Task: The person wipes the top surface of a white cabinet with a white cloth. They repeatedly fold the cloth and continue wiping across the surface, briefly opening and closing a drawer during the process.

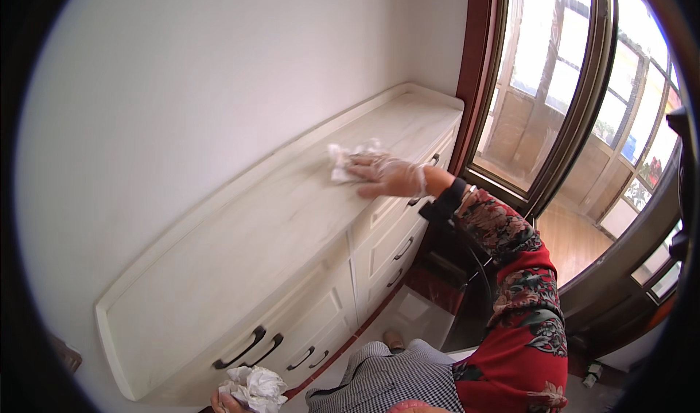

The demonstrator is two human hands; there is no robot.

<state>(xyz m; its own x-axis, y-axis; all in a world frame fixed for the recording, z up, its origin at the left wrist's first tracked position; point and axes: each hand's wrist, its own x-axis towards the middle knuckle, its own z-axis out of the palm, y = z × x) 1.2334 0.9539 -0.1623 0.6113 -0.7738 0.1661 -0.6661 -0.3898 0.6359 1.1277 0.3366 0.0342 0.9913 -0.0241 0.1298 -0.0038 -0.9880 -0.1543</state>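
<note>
My right hand (383,178), in a thin clear glove, presses a white crumpled cloth or tissue (342,164) on the pale marble-look top (240,232) of a long white cabinet. Slight blur lies over its fingers. At the bottom of the view my left hand (229,403) holds a bunched white wad of tissue or cloth (260,388) in front of the cabinet's near doors; only part of this hand shows. A black band and a red floral sleeve cover my right wrist and arm.
Black handles (240,350) stick out from the cabinet front (311,314). A raised rim (191,216) runs along the wall side of the top. Beyond its far end stands a dark-framed glass door (541,85). A dark piece of furniture (465,298) is below my right arm.
</note>
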